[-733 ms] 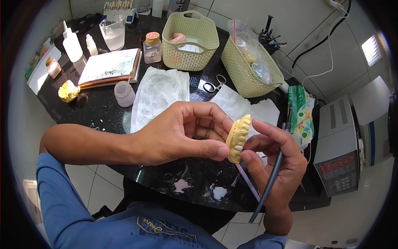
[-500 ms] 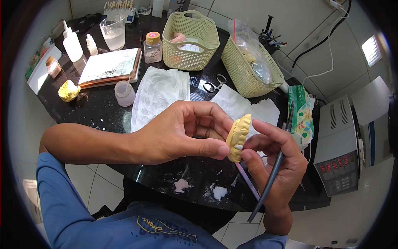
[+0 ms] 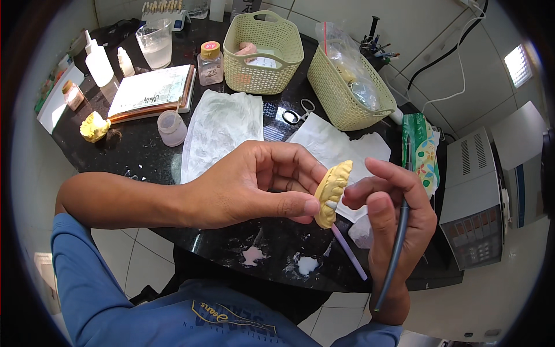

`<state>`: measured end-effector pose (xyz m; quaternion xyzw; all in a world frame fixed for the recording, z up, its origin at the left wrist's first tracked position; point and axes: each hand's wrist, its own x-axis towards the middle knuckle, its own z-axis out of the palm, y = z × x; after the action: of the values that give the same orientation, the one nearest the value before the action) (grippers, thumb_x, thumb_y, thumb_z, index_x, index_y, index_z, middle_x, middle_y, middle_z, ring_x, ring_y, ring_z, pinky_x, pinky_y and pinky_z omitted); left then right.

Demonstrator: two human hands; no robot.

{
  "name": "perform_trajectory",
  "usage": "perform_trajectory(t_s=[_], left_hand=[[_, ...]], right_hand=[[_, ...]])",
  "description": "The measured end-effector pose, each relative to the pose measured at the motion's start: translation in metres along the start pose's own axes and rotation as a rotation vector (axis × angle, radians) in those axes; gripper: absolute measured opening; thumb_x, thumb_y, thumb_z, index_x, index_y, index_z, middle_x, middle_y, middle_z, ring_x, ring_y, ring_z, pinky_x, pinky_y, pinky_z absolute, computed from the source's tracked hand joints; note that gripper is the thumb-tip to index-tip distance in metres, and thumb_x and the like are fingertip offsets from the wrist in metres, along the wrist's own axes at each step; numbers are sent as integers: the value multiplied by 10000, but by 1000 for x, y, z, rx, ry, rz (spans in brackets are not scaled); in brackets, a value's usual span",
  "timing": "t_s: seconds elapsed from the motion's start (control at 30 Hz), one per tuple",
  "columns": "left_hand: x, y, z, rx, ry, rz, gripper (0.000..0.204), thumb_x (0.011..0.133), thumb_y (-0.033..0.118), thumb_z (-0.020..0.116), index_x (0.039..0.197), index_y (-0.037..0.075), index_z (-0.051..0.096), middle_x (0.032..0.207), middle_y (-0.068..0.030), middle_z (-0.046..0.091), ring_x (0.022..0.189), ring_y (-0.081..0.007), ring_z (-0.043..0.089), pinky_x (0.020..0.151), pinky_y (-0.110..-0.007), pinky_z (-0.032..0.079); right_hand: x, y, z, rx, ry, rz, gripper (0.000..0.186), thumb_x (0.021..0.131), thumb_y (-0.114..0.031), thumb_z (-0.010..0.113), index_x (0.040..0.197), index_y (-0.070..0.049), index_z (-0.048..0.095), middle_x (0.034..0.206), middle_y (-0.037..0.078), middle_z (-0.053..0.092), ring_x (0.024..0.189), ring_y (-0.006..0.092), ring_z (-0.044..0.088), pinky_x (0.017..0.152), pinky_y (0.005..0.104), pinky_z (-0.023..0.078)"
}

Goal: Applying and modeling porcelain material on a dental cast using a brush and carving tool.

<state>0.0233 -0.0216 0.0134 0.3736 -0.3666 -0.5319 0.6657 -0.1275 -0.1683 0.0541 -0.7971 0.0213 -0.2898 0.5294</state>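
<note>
My left hand (image 3: 266,188) pinches a yellow plaster dental cast (image 3: 333,188) between thumb and fingers, its row of teeth facing right. One tooth on it, a white crown (image 3: 330,205), stands out from the yellow. A little to the right of the cast is my right hand (image 3: 399,222), thumb and fingertips apart from it. A slim dark brush (image 3: 401,243) lies tucked across that hand's fingers, tip upward. Beneath the cast, a purple stick (image 3: 350,253) rests on the black worktop. White and pinkish powder patches (image 3: 307,265) are near the worktop's front edge.
Paper towels (image 3: 222,133) and scissors (image 3: 300,111) lie beyond my hands. Two green baskets (image 3: 263,81) stand farther back. At left are a notebook (image 3: 150,92), a small cup (image 3: 172,128), bottles and another yellow cast (image 3: 94,126). A grey machine (image 3: 471,196) stands at right.
My right hand has drawn back to the right from the cast, its fingers parting from the white crown. The brush has swung more upright with it. My left hand has barely moved.
</note>
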Motion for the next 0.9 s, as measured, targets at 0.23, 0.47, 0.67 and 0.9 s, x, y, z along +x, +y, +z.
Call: perform_trajectory(t_s=[0.23, 0.47, 0.67, 0.9], left_hand=[[2, 5, 6, 6, 78, -29, 464, 863, 138, 651, 1260, 32, 434, 1099, -122, 592, 1028, -204, 610, 882, -336, 529], [1, 22, 20, 116, 258, 83, 635, 866, 237, 644, 1380, 31, 333, 1080, -138, 580, 928, -225, 657, 800, -291, 578], [-23, 20, 43, 158, 345, 112, 644, 859, 236, 649, 1363, -10, 332, 1046, -125, 567, 881, -210, 666, 738, -250, 590], [-50, -15, 71, -150, 355, 118, 645, 854, 215, 658, 1349, -30, 324, 1046, -131, 584, 838, -225, 668, 746, -298, 570]], right_hand=[[-3, -14, -25, -240, 245, -173, 652, 963, -534, 330, 1180, 59, 494, 749, 96, 584, 665, 156, 568, 654, 253, 458], [-23, -64, -106, -513, 543, -140, 417, 989, -260, 453, 1275, 43, 467, 891, 46, 506, 733, 64, 469, 564, 165, 361], [-57, -28, -124, -451, 172, 183, 219, 919, -198, 596, 969, 10, 645, 837, 26, 581, 674, 64, 493, 614, 202, 427], [-67, -10, -97, -562, -201, 560, 493, 777, -70, 713, 1213, 13, 499, 723, 89, 619, 622, 152, 609, 611, 282, 486]])
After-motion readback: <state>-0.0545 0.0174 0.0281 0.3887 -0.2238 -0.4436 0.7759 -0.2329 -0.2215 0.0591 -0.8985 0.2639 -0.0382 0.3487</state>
